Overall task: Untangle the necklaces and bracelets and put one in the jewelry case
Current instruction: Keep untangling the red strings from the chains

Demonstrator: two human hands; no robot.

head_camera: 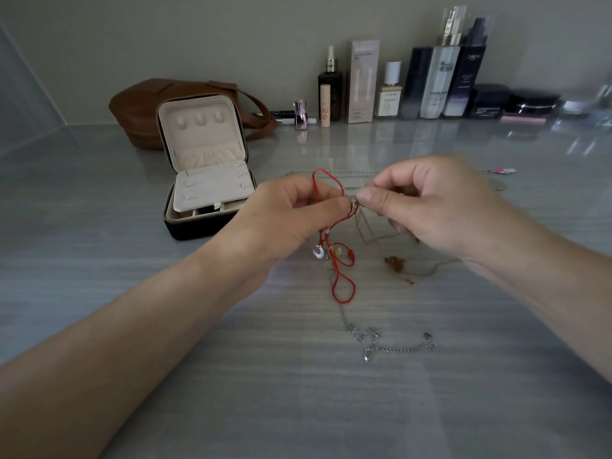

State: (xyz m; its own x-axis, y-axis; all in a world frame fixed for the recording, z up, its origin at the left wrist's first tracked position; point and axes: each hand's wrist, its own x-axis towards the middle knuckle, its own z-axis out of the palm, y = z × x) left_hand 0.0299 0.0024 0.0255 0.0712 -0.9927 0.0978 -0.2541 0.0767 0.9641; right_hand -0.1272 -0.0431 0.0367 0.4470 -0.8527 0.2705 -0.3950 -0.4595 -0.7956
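Fingers (367, 195) of the left hand (284, 220) and right hand (440, 207) pinch the knot of red string (333, 288) and gold chain (361, 230), held up so loose ends hang free

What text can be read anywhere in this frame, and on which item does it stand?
"L'OREAL": on the dark bottle, back right.
"H": on the pale tall bottle beside it; the rest is blurred.
Print on the box, peach tube, small bottle and jars: too blurred to read.
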